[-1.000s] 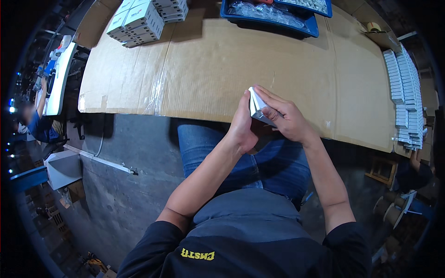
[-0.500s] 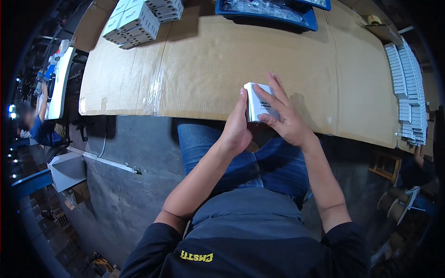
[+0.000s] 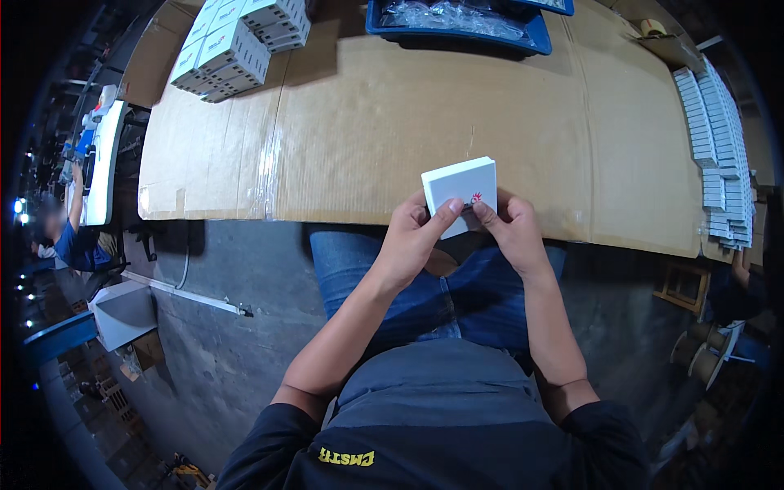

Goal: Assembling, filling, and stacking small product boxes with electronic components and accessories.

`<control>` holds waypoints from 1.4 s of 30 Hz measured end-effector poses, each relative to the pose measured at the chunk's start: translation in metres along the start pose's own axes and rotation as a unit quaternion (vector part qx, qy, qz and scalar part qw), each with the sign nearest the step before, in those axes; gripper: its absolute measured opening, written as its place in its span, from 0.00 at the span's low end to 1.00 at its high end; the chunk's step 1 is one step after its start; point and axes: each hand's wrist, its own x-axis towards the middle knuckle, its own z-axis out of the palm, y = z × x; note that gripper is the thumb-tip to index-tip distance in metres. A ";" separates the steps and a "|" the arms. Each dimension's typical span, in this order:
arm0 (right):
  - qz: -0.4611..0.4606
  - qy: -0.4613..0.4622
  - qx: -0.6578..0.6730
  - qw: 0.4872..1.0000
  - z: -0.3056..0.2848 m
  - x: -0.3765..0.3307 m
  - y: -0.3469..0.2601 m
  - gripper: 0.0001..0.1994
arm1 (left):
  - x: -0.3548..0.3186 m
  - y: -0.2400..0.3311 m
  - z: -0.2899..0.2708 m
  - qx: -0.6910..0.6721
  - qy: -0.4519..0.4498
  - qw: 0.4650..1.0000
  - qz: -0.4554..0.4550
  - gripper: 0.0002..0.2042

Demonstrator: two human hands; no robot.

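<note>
A small white box (image 3: pixel 459 188) with a little red mark on its face sits at the near edge of the cardboard-covered table (image 3: pixel 367 122). My left hand (image 3: pixel 412 241) grips its lower left corner, thumb pressed on the face. My right hand (image 3: pixel 510 229) pinches its lower right edge with thumb and fingers. Both hands hold the box above my lap, its top face turned up toward me.
A stack of white boxes (image 3: pixel 237 41) stands at the table's far left. A blue tray (image 3: pixel 457 20) with clear bags lies at the far middle. Rows of flat white boxes (image 3: pixel 719 147) line the right edge. Another person (image 3: pixel 69 237) sits at the far left.
The box was held folded and edge-on between my hands; it has turned flat with its broad face up and moved slightly out over the table edge.
</note>
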 end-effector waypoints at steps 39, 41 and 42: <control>-0.092 -0.024 0.161 0.982 0.014 -0.006 -0.012 0.20 | -0.010 0.009 -0.020 0.141 0.025 0.980 0.139 0.24; -0.096 -0.042 0.120 0.987 0.011 -0.008 -0.012 0.20 | -0.010 0.011 -0.017 0.135 0.030 0.980 0.145 0.22; -0.101 -0.059 0.079 0.990 0.010 -0.010 -0.013 0.19 | -0.010 0.017 -0.014 0.108 0.019 0.986 0.124 0.21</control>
